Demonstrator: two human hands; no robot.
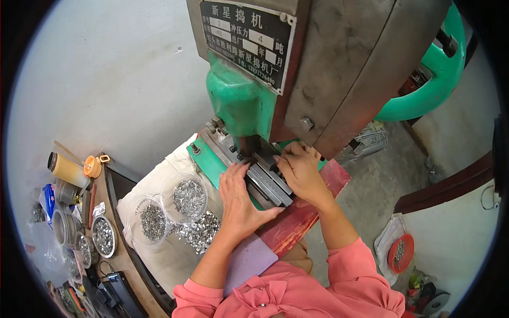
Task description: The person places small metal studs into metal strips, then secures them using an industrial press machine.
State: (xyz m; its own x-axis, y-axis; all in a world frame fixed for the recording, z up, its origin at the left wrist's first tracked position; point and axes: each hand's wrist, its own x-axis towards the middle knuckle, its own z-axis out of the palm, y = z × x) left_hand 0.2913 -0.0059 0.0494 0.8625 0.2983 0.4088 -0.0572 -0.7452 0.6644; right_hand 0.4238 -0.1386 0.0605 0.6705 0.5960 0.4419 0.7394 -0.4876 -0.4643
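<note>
A green bench press (pixel 233 90) with a grey metal body stands before me, its ram over a steel die block (pixel 268 184). My left hand (pixel 237 196) lies along the block's left side, fingertips by its upper end. Its thumb stretches away from the fingers toward the block's near end. At the block's right side, my right hand (pixel 301 170) has its fingers bent and drawn together close under the ram. Whatever these fingers pinch is hidden. Left of my left forearm, two clear plastic tubs (pixel 189 197) (pixel 152 220) of small shiny metal parts rest beside a loose pile of metal pieces (pixel 200 231).
The press sits on a worn red board (pixel 275 228). A purple cloth (pixel 250 259) lies at its near edge. A wooden side table (pixel 124 259) on the left carries a bowl of metal parts (pixel 104 237) and a black device (pixel 124 294). Low on the right is a red basin (pixel 401 253).
</note>
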